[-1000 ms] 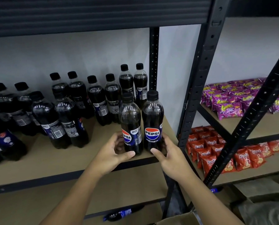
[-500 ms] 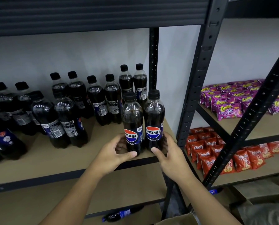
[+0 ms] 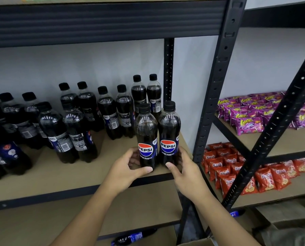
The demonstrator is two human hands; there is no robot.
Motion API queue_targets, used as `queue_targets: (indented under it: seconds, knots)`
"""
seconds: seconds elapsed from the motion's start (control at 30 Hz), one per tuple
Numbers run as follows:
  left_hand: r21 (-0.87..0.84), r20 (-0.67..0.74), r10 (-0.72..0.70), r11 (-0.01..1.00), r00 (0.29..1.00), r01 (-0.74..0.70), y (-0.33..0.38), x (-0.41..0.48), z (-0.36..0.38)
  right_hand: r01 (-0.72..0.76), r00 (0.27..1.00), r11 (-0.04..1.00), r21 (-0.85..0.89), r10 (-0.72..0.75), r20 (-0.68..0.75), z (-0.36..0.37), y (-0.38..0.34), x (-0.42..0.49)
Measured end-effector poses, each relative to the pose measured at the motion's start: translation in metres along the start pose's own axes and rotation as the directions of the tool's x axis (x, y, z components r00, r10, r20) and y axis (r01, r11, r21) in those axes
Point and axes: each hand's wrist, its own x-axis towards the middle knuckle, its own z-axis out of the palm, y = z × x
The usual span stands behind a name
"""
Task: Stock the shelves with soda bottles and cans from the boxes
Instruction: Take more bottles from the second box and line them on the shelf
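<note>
Two Pepsi Zero Sugar bottles stand upright side by side near the front right corner of the brown shelf (image 3: 63, 176), labels facing me. My left hand (image 3: 128, 168) grips the base of the left bottle (image 3: 146, 137), thumb across its front. My right hand (image 3: 182, 167) grips the base of the right bottle (image 3: 169, 134) the same way. Several more dark soda bottles (image 3: 77, 125) with black caps stand further back and to the left on the same shelf.
A black steel upright (image 3: 213, 96) borders the shelf on the right. Purple snack bags (image 3: 245, 119) and red snack bags (image 3: 236, 167) fill the neighbouring rack. A bottle (image 3: 130, 238) lies on its side on a lower level. A cardboard box edge (image 3: 197, 243) shows at the bottom.
Both hands have turned the two front bottles so the Pepsi logos face me more squarely. The bottles stay at the shelf's front right corner.
</note>
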Motion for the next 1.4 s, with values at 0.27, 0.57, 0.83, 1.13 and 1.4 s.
queue_targets:
  seconds: [0.27,0.57,0.83,1.13,1.4]
  knots:
    - [0.013,-0.007,-0.012,1.000,1.000,0.012,0.001,-0.001,0.000,0.000,1.000,1.000,-0.026,0.001,0.027,-0.002,-0.002,-0.002]
    - [0.064,-0.060,-0.024,0.998,0.998,0.028,0.006,-0.003,0.006,0.012,0.997,0.996,-0.088,-0.005,0.083,-0.005,-0.009,-0.005]
    - [0.115,-0.042,-0.030,0.993,0.999,0.035,0.013,-0.004,-0.002,0.012,0.995,1.000,-0.006,-0.011,0.097,-0.015,-0.024,-0.009]
    - [0.113,-0.125,0.184,0.979,0.975,-0.170,0.070,-0.005,-0.039,0.102,0.995,0.994,0.043,-0.102,-0.013,-0.050,-0.088,0.001]
    - [0.268,-0.172,0.320,0.925,0.932,-0.269,0.118,0.010,-0.091,0.300,0.954,0.926,-0.228,-0.298,0.042,-0.073,-0.152,0.034]
